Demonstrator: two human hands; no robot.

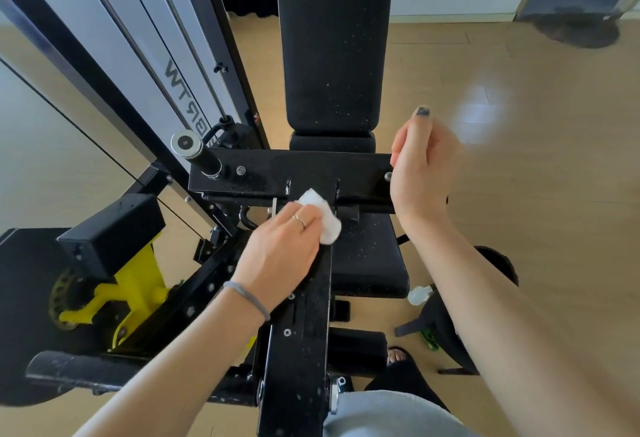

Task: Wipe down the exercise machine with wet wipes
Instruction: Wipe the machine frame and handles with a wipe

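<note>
A black exercise machine (298, 332) fills the middle of the view, with a long dusty beam running toward me and a crossbar (277, 173) ahead. My left hand (280, 246) presses a crumpled white wet wipe (323, 217) onto the beam just below the crossbar. The wipe shows past my fingertips. My right hand (420, 170) hovers at the right end of the crossbar with its fingers loosely curled and nothing in it. Behind stand the black padded backrest (332, 52) and the seat (367, 253), both speckled with dust.
A chrome-capped peg (195, 152) sticks up at the crossbar's left end. Yellow brackets (128, 291) and a black weight plate (31, 315) sit at lower left. The weight-stack frame (145, 49) rises at upper left. A dark bag (446, 326) and a white bottle (419, 294) lie on the wooden floor (536, 159) to the right.
</note>
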